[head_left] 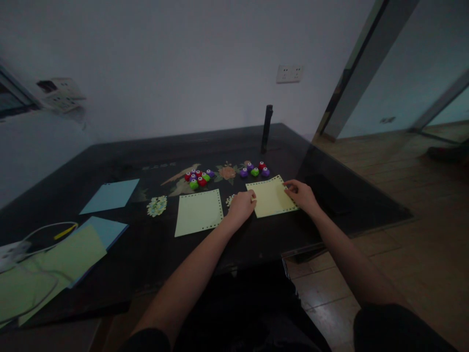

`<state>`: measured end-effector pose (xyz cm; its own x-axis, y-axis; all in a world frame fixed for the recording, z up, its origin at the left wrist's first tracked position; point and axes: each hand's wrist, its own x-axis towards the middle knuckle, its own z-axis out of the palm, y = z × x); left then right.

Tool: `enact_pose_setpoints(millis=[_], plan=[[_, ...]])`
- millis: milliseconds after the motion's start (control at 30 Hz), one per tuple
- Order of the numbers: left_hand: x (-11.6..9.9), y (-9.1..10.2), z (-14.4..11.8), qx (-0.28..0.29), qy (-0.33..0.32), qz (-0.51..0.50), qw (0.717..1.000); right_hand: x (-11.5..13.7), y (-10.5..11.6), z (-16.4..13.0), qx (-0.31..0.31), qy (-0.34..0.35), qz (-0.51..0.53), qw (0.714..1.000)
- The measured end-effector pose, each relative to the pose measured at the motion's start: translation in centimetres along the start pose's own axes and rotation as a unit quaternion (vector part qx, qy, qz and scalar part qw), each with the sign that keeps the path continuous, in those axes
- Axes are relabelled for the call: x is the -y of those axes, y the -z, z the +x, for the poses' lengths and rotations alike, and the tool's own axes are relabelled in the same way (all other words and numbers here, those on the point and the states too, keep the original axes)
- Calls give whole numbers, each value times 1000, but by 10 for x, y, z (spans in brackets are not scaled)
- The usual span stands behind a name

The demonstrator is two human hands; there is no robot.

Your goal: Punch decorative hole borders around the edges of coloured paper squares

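Note:
A pale yellow paper sheet (271, 196) with punched holes along its edges lies on the dark table (154, 254). My left hand (242, 205) rests closed at the sheet's left edge, pinching it. My right hand (301, 193) presses fingertips on the sheet's right corner. A second punched yellow sheet (200, 212) lies flat to the left, untouched. Beyond the sheets sit two clusters of small colourful craft punches (198, 178) (254, 169).
A blue sheet (111, 195) lies at left, with more blue and green sheets (75, 252) and white cables (32, 234) at the near left. A pile of paper punch-outs (157, 206) sits by the second sheet. A dark upright cylinder (266, 128) stands at the back. Wooden floor lies to the right.

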<state>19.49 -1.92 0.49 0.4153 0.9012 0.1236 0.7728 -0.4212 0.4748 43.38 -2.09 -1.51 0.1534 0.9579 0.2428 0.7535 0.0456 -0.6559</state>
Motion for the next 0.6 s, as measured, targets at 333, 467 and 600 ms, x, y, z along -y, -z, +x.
enact_pose_setpoints(millis=[333,467,600], plan=[[-2,1,-1,6,0,0,1000,1,1,-1,6,3,-14,1000],[-2,0,-2,-1,-9,8,1000,4,0,-3,5,10,-31,999],[-4,0,-2,-2,-12,18,1000,5,-1,-4,10,20,-69,997]])
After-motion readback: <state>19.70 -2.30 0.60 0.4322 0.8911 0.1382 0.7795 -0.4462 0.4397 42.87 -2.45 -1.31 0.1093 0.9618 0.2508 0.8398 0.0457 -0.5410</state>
